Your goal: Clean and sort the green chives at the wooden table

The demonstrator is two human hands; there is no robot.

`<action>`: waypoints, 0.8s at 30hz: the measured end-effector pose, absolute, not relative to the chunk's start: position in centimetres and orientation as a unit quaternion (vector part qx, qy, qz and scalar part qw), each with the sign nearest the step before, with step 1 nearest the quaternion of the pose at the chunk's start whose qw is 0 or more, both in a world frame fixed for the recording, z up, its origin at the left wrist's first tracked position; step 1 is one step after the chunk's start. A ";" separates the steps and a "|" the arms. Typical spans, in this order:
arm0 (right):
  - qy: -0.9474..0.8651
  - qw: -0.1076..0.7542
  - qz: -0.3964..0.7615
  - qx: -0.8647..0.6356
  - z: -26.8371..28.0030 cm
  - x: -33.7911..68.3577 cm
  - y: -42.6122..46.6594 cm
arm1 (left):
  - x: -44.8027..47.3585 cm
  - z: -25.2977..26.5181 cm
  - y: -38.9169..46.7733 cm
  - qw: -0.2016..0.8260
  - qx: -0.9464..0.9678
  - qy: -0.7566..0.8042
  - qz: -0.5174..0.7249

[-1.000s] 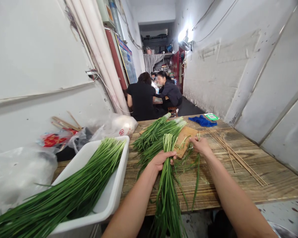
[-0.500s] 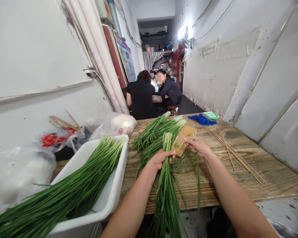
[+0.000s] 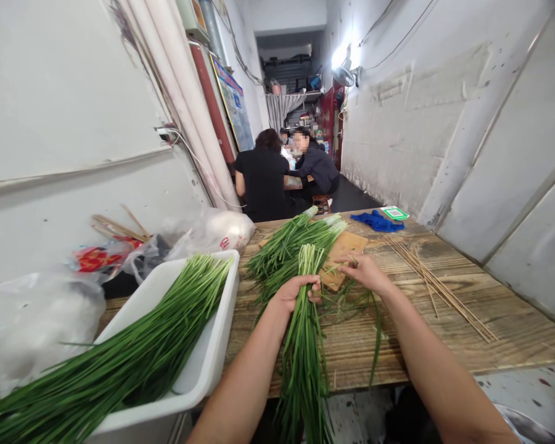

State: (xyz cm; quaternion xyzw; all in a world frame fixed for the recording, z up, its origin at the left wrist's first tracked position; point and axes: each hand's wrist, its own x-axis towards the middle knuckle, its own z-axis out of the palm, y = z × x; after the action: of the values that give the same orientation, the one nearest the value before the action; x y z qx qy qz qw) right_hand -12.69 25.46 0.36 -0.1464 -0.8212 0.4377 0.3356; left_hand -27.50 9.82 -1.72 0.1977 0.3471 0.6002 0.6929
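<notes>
My left hand [image 3: 296,292] is wrapped around a bunch of garlic chives [image 3: 304,345]. Their pale stem ends point up and away from me, and the green leaves droop over the near table edge. To its right, my right hand [image 3: 364,272] pinches a few loose chive stalks [image 3: 377,339], one of which trails down toward me. Beneath and beyond that hand lies a small wooden board [image 3: 351,243], partly covered. Bundled chives [image 3: 282,243] rest on the table just past my left hand, and scraps of leaf [image 3: 345,299] are scattered between the hands.
A white plastic tub [image 3: 218,351] full of long chives [image 3: 152,333] stands at the left, by plastic bags [image 3: 41,327]. Thin sticks [image 3: 437,287], a blue cloth [image 3: 377,221] and a green-edged code card [image 3: 394,213] lie on the wooden table's right side. People [image 3: 262,179] sit beyond.
My left hand and its bunch have shifted slightly left. My right hand has turned and moved slightly left and down, and its trailing stalk now curves outward to the right.
</notes>
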 end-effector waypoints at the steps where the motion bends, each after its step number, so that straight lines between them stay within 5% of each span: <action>1: -0.824 0.322 0.444 -0.145 0.3 -12.7 25.6 | -27.5 -1.7 9.8 0.694 0.197 0.349 0.598; 9: -0.740 0.215 0.610 -0.188 0.8 -11.5 25.4 | -27.7 -1.5 9.5 0.696 0.225 0.344 0.589; 24: -0.535 0.201 0.805 -0.156 0.8 -12.8 24.2 | -27.3 -1.7 9.6 0.684 0.248 0.376 0.573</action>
State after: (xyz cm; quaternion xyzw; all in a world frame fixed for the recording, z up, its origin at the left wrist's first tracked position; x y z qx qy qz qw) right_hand -12.77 24.21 0.82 -0.1558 -0.5355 0.8053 0.2014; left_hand -27.34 9.62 -1.66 0.2485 0.3756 0.5735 0.6843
